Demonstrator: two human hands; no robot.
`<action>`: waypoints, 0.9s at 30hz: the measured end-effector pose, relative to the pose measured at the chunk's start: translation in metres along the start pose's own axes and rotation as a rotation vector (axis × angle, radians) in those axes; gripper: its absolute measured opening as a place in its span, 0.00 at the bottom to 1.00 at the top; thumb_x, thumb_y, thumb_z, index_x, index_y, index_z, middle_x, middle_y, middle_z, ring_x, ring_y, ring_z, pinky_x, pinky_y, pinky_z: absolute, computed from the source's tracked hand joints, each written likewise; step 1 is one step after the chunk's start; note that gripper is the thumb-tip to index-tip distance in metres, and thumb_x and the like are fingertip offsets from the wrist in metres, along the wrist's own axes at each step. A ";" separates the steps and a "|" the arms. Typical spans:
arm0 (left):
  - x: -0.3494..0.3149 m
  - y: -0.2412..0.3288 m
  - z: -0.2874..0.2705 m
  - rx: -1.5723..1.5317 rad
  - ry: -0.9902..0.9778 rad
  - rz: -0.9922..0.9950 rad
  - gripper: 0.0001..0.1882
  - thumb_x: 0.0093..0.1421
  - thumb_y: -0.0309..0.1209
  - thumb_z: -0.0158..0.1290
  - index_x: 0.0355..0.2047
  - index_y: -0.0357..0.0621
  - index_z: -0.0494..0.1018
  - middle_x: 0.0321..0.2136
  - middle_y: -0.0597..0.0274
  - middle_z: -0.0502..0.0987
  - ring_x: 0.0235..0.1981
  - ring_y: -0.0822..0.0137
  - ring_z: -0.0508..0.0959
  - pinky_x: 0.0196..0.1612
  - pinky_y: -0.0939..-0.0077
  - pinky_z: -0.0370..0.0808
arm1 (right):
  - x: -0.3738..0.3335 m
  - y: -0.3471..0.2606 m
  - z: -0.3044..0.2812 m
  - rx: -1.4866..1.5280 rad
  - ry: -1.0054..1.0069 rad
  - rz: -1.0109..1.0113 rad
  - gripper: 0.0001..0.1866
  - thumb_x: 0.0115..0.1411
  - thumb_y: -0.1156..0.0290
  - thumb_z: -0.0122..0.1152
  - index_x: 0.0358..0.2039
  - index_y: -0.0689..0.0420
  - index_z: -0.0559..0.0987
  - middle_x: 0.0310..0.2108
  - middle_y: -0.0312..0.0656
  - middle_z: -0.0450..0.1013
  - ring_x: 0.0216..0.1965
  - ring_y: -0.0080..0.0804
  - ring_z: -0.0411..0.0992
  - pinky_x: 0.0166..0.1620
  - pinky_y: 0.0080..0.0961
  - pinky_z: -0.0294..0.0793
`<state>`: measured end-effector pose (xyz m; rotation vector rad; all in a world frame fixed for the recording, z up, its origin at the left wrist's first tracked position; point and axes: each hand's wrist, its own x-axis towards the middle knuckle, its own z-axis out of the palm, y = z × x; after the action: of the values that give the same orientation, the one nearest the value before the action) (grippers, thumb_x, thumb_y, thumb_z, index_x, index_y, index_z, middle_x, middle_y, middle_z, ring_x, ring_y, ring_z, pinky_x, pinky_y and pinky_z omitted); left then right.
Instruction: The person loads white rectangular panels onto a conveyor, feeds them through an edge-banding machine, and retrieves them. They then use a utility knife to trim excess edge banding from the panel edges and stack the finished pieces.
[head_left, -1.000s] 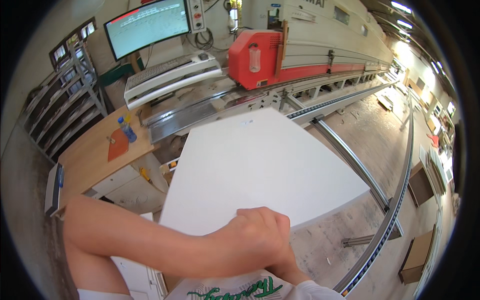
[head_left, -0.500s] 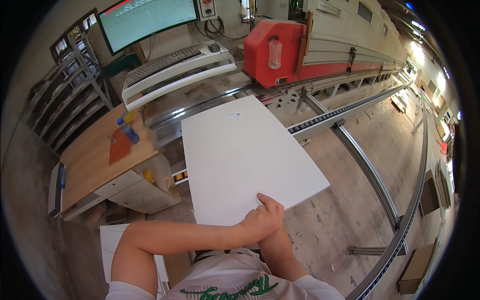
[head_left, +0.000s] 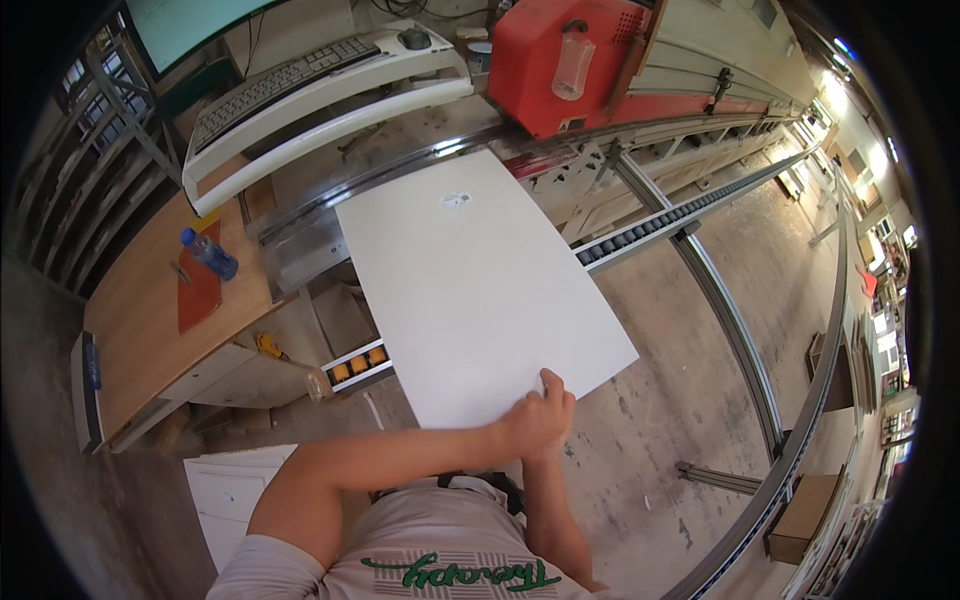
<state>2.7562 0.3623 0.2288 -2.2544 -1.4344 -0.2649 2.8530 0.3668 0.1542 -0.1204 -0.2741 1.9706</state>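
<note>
A large white panel (head_left: pixel 480 300) lies in front of me, with a small label (head_left: pixel 456 200) near its far edge. My left arm crosses my body, and my left hand (head_left: pixel 535 415) is at the panel's near edge, fingers curled in. What those fingers close on is hidden. My right forearm (head_left: pixel 545 500) comes up from below and meets the left hand. The right hand itself is covered there, so its fingers cannot be made out.
Orange rollers (head_left: pixel 358 365) show left of the panel, and a dark roller rail (head_left: pixel 680 210) runs off to the right. Behind stand a red machine housing (head_left: pixel 560 70) and a keyboard (head_left: pixel 280 90) on a white shelf. A blue-capped bottle (head_left: pixel 210 255) stands on a wooden cabinet at left.
A finger that was stretched over the panel is now curled with the others. The whole view has shifted, and more orange rollers show beside the panel's left edge.
</note>
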 end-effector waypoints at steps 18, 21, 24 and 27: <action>-0.060 -0.263 0.144 -1.019 0.268 -1.764 0.37 0.66 0.55 0.56 0.28 0.21 0.77 0.26 0.52 0.78 0.30 0.65 0.74 0.37 0.63 0.71 | 0.044 0.079 0.029 -0.814 0.762 -0.178 0.32 0.66 0.74 0.60 0.67 0.63 0.60 0.57 0.46 0.68 0.59 0.35 0.66 0.63 0.36 0.65; -0.056 -0.268 0.146 -0.977 0.247 -1.763 0.36 0.66 0.55 0.55 0.21 0.26 0.73 0.20 0.57 0.73 0.26 0.67 0.70 0.33 0.63 0.70 | 0.047 0.086 0.027 -0.870 0.755 -0.249 0.30 0.66 0.72 0.60 0.65 0.62 0.62 0.57 0.45 0.68 0.56 0.34 0.67 0.60 0.34 0.67; -0.055 -0.269 0.150 -0.952 0.247 -1.721 0.36 0.67 0.54 0.55 0.16 0.31 0.68 0.16 0.61 0.68 0.23 0.68 0.67 0.31 0.63 0.69 | 0.056 0.079 0.028 -0.917 0.821 -0.219 0.27 0.66 0.72 0.59 0.63 0.63 0.64 0.55 0.45 0.69 0.53 0.33 0.68 0.59 0.33 0.68; -0.047 -0.265 0.159 -0.933 0.241 -1.686 0.36 0.68 0.53 0.55 0.17 0.29 0.69 0.16 0.62 0.69 0.23 0.69 0.67 0.31 0.62 0.70 | 0.066 0.066 0.029 -0.923 0.871 -0.212 0.29 0.65 0.70 0.61 0.63 0.64 0.64 0.54 0.46 0.69 0.52 0.34 0.69 0.57 0.34 0.70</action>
<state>2.4858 0.4936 0.1427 -0.6166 -2.9889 -1.8507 2.7614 0.3979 0.1689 -1.4253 -0.5553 1.2834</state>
